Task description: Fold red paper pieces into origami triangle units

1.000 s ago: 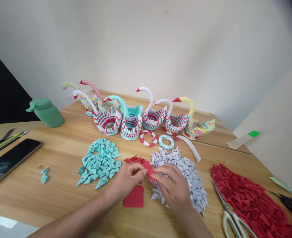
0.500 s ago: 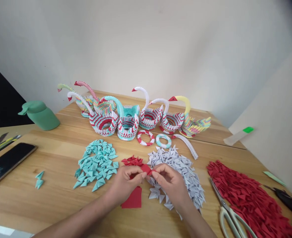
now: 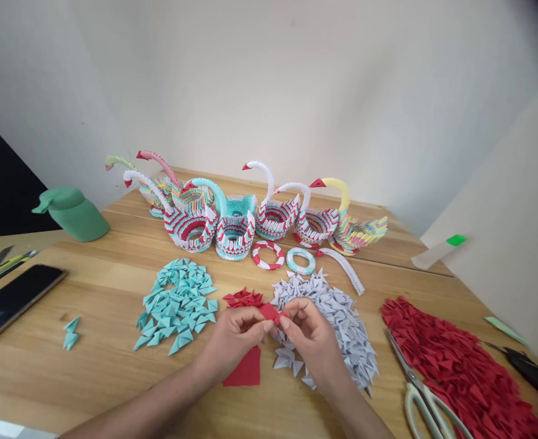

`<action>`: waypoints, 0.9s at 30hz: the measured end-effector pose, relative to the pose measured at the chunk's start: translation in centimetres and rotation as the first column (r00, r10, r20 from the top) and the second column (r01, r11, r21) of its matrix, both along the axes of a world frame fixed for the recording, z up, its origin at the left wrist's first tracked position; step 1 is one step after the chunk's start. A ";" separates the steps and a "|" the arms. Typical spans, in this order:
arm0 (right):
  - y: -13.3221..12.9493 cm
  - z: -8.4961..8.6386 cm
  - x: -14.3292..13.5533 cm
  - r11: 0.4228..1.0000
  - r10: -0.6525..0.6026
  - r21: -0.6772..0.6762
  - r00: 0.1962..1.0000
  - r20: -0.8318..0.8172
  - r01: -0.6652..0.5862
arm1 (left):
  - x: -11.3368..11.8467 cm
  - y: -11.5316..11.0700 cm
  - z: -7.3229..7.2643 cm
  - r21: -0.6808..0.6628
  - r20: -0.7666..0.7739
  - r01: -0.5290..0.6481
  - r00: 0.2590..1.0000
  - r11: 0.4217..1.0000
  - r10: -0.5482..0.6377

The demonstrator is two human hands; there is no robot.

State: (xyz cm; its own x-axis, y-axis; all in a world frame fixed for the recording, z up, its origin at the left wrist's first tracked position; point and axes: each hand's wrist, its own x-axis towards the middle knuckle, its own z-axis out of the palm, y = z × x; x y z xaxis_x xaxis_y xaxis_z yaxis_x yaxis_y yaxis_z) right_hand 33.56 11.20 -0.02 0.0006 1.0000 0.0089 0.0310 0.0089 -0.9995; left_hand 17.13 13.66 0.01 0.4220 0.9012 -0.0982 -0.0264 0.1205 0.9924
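Observation:
A small folded piece of red paper (image 3: pixel 270 313) is pinched between my two hands, above the middle of the table. My left hand (image 3: pixel 237 336) grips its left side with thumb and fingers. On its right side, my right hand (image 3: pixel 309 332) pinches the edge the same way. Partly under my left hand lies a stack of red paper pieces (image 3: pixel 245 369). Just behind my hands is a small heap of folded red triangles (image 3: pixel 243 297). White folded triangles (image 3: pixel 337 305) spread behind and beside my right hand, which hides some of them.
Several folded-paper swans (image 3: pixel 234 235) stand along the back. Before them lie a red-white ring (image 3: pixel 267 255), a turquoise-white ring (image 3: pixel 300 261) and a white neck (image 3: pixel 344 268). Turquoise triangles (image 3: pixel 180 302) and a phone (image 3: pixel 17 299) are left; scissors (image 3: pixel 417 381) and red triangles (image 3: pixel 460 366) right.
Both hands keep their pinch on the red paper. My fingers have shifted only slightly, and the right hand sits a little closer to the left. The things on the table stay put.

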 end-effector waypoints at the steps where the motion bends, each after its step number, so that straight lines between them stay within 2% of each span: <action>1: 0.0 -0.1 -0.1 1.000 0.004 0.015 1.000 0.005 -0.004 | 0.1 0.0 0.0 -0.017 0.024 -0.006 1.000 1.000 0.007; 5: -0.3 -0.4 -0.6 0.999 0.011 0.038 0.999 0.043 -0.013 | 0.1 0.4 -0.3 -0.057 0.070 -0.032 0.997 0.998 0.036; 9: -0.3 -0.1 -0.8 0.995 0.098 -0.006 0.994 0.056 -0.098 | -0.2 0.7 -0.4 -0.097 0.107 0.008 0.994 0.995 0.003; 11: -0.3 0.2 -0.6 0.993 0.116 -0.037 0.992 0.052 -0.114 | -0.3 0.6 -0.3 -0.050 0.054 0.038 0.998 0.998 -0.035; 14: -0.2 0.5 -0.3 0.996 0.056 -0.067 0.996 0.063 -0.052 | -0.4 0.4 0.2 0.048 -0.111 0.082 0.991 0.995 -0.076; 16: -0.2 0.6 -0.1 0.998 0.003 -0.063 0.996 0.084 0.002 | -0.3 0.3 0.3 0.034 -0.136 0.078 0.988 0.996 -0.072; 19: -0.1 0.6 0.0 0.999 -0.039 -0.015 0.994 0.101 0.041 | -0.2 0.4 0.1 -0.101 -0.002 0.053 0.999 0.993 -0.054; 22: 0.0 0.5 -0.1 0.998 -0.057 0.010 0.993 0.101 0.057 | -0.2 0.7 -0.5 -0.201 0.117 0.077 0.992 0.977 -0.054; 27: 0.1 0.0 0.1 0.999 -0.047 0.003 0.993 0.110 0.047 | -0.4 0.8 -0.7 -0.201 0.126 0.085 0.990 0.976 -0.060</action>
